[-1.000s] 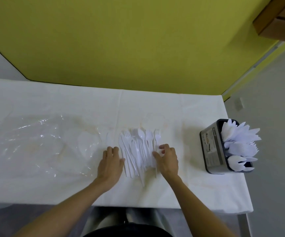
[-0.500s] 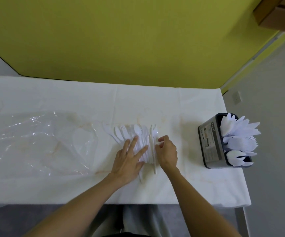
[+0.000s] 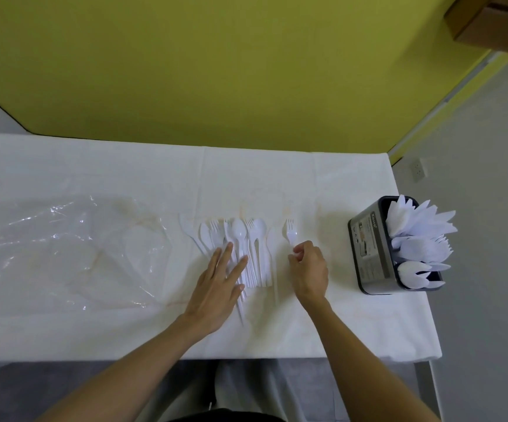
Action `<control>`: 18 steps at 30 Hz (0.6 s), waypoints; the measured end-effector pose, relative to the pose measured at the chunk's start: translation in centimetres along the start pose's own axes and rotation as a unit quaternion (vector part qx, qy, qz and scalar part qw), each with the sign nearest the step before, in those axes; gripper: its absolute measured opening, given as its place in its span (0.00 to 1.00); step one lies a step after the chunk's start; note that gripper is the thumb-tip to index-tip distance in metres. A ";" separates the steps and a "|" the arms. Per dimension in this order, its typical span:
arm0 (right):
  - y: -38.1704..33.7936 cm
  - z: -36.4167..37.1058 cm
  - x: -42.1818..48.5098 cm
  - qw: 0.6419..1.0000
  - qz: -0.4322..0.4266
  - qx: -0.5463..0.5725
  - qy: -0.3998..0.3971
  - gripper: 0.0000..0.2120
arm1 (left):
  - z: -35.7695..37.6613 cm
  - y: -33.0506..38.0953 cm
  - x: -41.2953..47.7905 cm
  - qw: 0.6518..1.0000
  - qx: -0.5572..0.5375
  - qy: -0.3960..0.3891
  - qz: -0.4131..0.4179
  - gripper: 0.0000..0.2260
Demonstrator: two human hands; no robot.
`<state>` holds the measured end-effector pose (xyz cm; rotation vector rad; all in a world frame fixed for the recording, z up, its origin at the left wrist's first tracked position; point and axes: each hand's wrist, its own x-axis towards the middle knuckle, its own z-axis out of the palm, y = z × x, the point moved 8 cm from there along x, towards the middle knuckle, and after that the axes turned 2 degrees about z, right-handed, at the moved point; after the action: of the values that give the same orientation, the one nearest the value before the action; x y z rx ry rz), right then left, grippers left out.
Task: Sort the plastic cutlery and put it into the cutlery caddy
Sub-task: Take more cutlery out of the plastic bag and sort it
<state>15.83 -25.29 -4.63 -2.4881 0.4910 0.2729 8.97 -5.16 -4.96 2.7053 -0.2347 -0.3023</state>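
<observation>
A pile of white plastic cutlery (image 3: 246,248), forks and spoons mixed, lies in the middle of the white table (image 3: 353,324). My left hand (image 3: 219,287) rests flat on the pile's near left part, fingers spread. My right hand (image 3: 309,271) is just right of the pile and pinches the handle of a white plastic fork (image 3: 290,233), tines pointing away from me. The grey cutlery caddy (image 3: 371,254) stands near the table's right edge, with several white pieces standing in its compartments.
A crumpled clear plastic bag (image 3: 64,248) covers the table's left part. A yellow wall runs behind the table. The table's right edge lies just beyond the caddy, with grey floor past it.
My right hand has lifted one fork out of the pile and moved it to the right, clear of the rest. My left hand stayed flat on the pile.
</observation>
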 end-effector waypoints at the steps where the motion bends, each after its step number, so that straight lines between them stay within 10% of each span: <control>1: -0.5 0.0 -0.1 1.000 -0.011 -0.005 -0.005 0.06 | -0.3 0.0 0.0 1.000 0.000 0.012 -0.005 0.25; 13: -3.0 0.2 0.8 0.983 0.048 0.155 -0.084 0.06 | -1.9 1.7 2.9 0.955 -0.265 0.067 -0.117 0.09; 18: -2.8 1.8 0.4 0.994 0.038 0.026 -0.095 0.11 | -2.1 1.4 3.2 0.930 -0.300 0.095 -0.188 0.07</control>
<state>17.18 -22.23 -4.80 -2.3665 0.5061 0.5136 12.34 -6.29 -3.09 2.1266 0.3831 -0.1763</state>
